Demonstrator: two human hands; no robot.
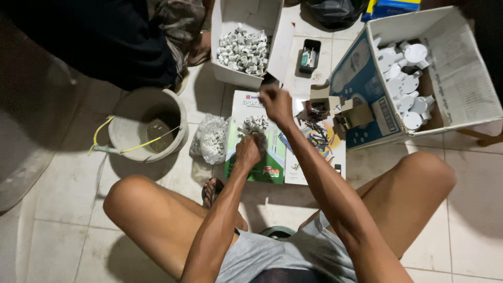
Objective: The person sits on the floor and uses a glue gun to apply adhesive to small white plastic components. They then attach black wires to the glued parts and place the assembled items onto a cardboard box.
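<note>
I sit on a tiled floor with both arms stretched forward. My left hand (248, 151) is closed, knuckles up, resting on a green and white flat carton (272, 160), just below a small heap of white plastic clips (254, 123). My right hand (276, 103) is raised above that heap with fingers pinched together; what it holds is too small to make out. Beyond it stands an open white box (225, 15) filled with several white clips (243, 51).
A grey bucket (131, 112) with a yellow wire handle stands left. A clear plastic bag (211, 139) of clips lies beside the carton. A large carton (461, 68) with white round junction boxes sits right. Small brown boxes (335, 110) with dark screws lie between. Another person's dark clothing (105, 36) is at top left.
</note>
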